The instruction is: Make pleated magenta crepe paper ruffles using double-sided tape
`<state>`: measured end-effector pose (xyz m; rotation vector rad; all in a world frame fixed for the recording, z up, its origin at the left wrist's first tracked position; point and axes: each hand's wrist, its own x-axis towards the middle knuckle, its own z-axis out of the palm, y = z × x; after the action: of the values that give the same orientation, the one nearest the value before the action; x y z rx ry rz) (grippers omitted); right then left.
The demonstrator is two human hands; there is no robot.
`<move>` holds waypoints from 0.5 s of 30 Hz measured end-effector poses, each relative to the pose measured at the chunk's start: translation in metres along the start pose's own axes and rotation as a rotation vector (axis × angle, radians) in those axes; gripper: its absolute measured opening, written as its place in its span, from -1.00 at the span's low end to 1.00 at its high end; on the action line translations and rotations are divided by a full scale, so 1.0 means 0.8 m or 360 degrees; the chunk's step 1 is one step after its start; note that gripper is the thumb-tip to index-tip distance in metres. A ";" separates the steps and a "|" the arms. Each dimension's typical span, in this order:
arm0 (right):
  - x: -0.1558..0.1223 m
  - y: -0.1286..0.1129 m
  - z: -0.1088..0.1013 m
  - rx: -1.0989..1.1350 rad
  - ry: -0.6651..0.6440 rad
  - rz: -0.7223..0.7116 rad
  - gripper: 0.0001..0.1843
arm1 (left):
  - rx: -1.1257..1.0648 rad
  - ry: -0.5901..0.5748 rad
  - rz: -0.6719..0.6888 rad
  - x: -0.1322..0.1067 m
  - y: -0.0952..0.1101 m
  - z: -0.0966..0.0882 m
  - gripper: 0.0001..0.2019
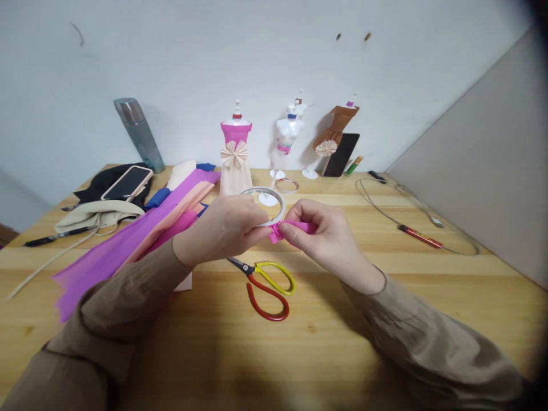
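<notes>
My left hand [225,225] is closed around a roll of tape [281,206], which stands on edge above the table. Its thumb reaches to the bunched end of a pink crepe paper piece [276,233]. My right hand [321,234] pinches that gathered paper between thumb and fingers, and part of it is hidden in the grip. Whether tape runs onto the paper I cannot tell. Below both hands lie scissors [274,311] with one red and one yellow handle, their blades partly hidden by my left wrist.
Behind stand a mini dress form [236,134] in pink, a white form [289,134] and a brown-dressed form [340,123]. Purple crepe paper [98,268], a phone [127,184] and a bottle [139,134] are at left. A cable with a red-cased part [419,236] lies right.
</notes>
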<state>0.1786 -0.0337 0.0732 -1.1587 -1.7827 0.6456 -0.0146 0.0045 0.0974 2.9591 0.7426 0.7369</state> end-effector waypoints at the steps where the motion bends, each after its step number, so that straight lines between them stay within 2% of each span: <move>1: 0.000 0.001 0.000 0.0002 0.0007 0.0002 -0.80 | 0.0007 0.0014 0.0011 0.000 0.000 0.000 -0.73; 5: 0.002 0.003 0.002 0.0042 0.0008 0.0026 -0.79 | 0.0022 0.0050 0.0060 0.000 0.000 0.001 -0.73; 8: 0.003 0.003 0.003 0.0135 -0.0009 0.0086 -0.79 | -0.0013 0.0012 0.0051 0.000 0.001 0.002 -0.73; 15: 0.005 -0.001 0.003 0.0477 -0.0133 0.0417 -0.75 | -0.0280 0.0046 0.0109 0.002 0.001 0.002 -0.67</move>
<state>0.1755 -0.0303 0.0747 -1.1775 -1.5472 1.0906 -0.0120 0.0051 0.0966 2.8329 0.5485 0.8054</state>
